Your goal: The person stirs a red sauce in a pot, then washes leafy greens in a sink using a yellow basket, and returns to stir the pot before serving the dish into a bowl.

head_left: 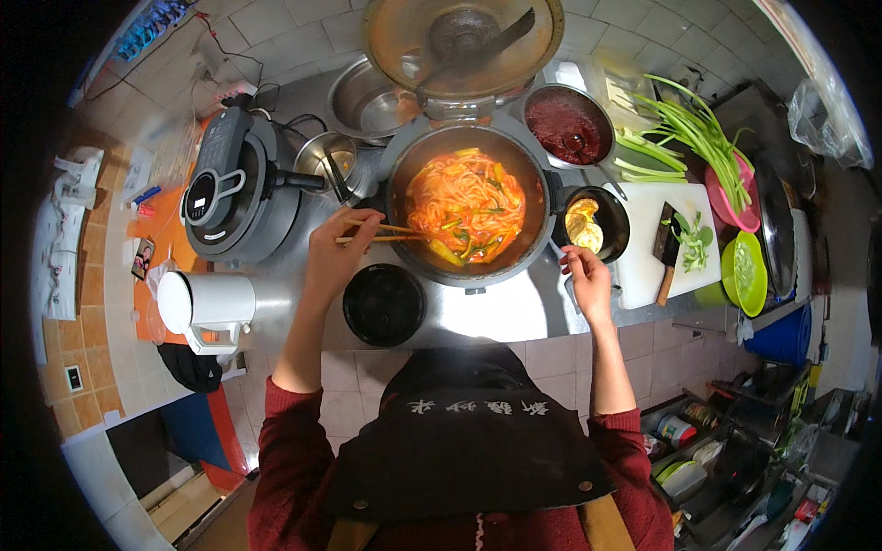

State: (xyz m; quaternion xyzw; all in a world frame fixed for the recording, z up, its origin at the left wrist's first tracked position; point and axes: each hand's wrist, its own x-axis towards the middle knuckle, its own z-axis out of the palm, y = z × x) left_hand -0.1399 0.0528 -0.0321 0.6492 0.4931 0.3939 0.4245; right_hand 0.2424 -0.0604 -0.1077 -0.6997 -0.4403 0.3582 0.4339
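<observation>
My left hand (342, 250) is closed around a pair of wooden chopsticks (384, 235), whose tips reach into a round dark cooking pot (392, 197). Noodles (473, 193) in red-orange sauce with green vegetable pieces fill the pot. To its right, my right hand (588, 280) pinches something thin and pale beside the pot's lower right rim; its kind I cannot make out. Just above those fingers stands a black bowl (621, 241) with a fried egg (584, 226) in it. A black empty-looking bowl (384, 305) sits near the counter's front edge, right of my left forearm.
The pot's hinged lid (551, 28) stands raised behind it. A pan of dark red sauce (588, 101), a cutting board (643, 266) with a cleaver (665, 243), and green stalks (698, 119) lie right. A dark appliance (248, 220) and white kettle (216, 298) stand left.
</observation>
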